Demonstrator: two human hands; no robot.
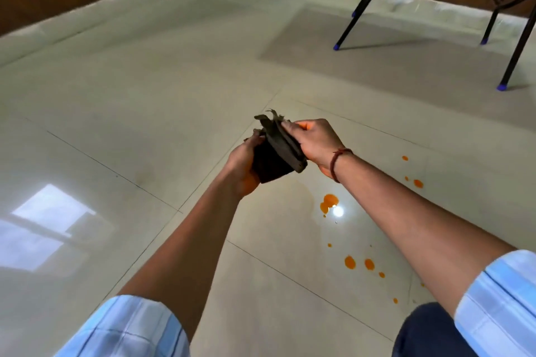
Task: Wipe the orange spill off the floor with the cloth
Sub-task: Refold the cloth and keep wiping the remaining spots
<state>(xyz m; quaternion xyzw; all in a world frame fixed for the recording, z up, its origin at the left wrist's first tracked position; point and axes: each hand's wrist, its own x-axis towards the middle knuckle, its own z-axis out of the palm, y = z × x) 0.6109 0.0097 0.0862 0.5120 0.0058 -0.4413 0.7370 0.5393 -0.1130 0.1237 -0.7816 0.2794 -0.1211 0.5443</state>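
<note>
Both hands hold a folded dark cloth [278, 153] in the air above the pale tiled floor [145, 110].

The left hand [242, 165] grips the cloth's lower end from underneath, its fingers [252, 142] curled round the left edge. The right hand [314, 143] pinches the upper fold, its fingers [293, 126] pressed together on the fabric. A frayed corner sticks up just beyond the fingers of both hands. The orange spill [329, 202] lies on the floor below and to the right of the fingers: the largest blot sits nearest, under the right forearm, with smaller drops scattered further right and closer to the person. Orange stains show on the heel of the left hand. A red thread band [338, 164] circles the right wrist. Black chair legs [359, 9] with blue tips stand well beyond the fingers, to the right.
</note>
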